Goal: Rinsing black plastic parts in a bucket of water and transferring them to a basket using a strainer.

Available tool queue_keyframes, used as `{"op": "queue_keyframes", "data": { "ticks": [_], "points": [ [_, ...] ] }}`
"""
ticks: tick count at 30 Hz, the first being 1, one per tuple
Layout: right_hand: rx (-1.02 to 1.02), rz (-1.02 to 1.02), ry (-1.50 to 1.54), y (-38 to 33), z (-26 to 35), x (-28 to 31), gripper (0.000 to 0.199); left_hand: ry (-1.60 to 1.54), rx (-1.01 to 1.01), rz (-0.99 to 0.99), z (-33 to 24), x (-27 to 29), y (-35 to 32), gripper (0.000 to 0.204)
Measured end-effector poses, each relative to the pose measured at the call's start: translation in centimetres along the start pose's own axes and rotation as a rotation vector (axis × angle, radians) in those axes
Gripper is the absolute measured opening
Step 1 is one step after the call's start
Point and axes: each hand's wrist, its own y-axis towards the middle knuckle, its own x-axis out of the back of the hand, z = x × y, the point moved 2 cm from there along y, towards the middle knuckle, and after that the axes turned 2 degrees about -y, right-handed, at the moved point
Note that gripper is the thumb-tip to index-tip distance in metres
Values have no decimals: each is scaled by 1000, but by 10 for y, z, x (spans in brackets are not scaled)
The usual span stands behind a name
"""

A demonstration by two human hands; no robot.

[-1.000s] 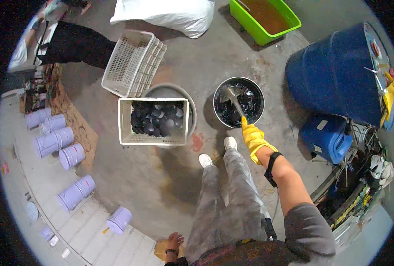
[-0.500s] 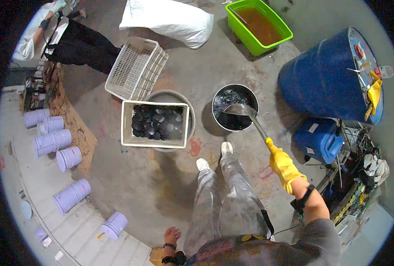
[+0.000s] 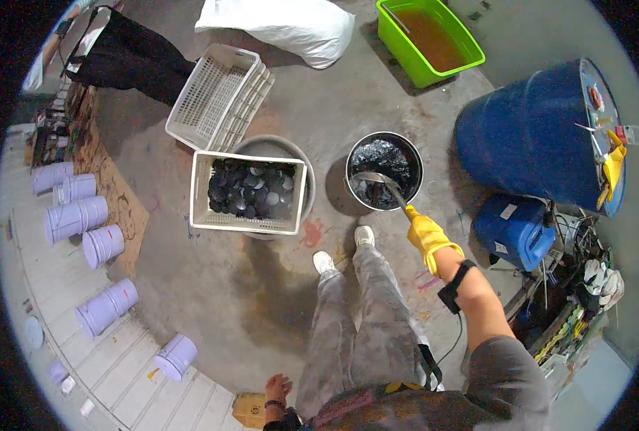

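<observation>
The right hand (image 3: 427, 235), in a yellow rubber glove (image 3: 437, 246), has its grip closed around the handle of a long metal ladle (image 3: 391, 184). The ladle's bowl lies inside a round metal pot (image 3: 385, 209) on the concrete floor (image 3: 330, 100), among glossy black contents (image 3: 385, 153), and the handle slants out over the near rim; whether it touches that rim I cannot tell. The ladle looks stiff and sturdy, likely light when bare but bowl-heavy once filled, and its metal could turn slippery if wetted by those contents. The handle's upper part seems the place to hold, keeping the glove clear of the pot, with the fingers wrapped fully round so the bowl cannot roll. The left hand (image 3: 278, 389) is bare, its grip loosely spread and apparently free, near a cardboard box (image 3: 248, 411). Left of the pot, a white plastic crate (image 3: 247, 226) holds dark discs (image 3: 251, 188).
</observation>
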Motion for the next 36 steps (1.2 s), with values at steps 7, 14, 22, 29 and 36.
{"op": "queue_keyframes", "data": {
  "ticks": [7,14,22,29,36],
  "points": [
    [-65,17,138,38,-5,-47,38,-25,4,22,-1,-21,1,37],
    [-43,38,492,-21,-82,-16,35,2,-53,-12,-26,-31,13,58],
    [-20,-249,-138,20,-74,21,41,23,-10,-40,-30,-37,-3,50],
    [-219,19,133,126,-29,-1,73,54,86,-52,-15,-26,-14,43],
    [-77,-12,144,147,-50,-40,41,49,53,-61,-5,-18,-11,29]
  ]
}}
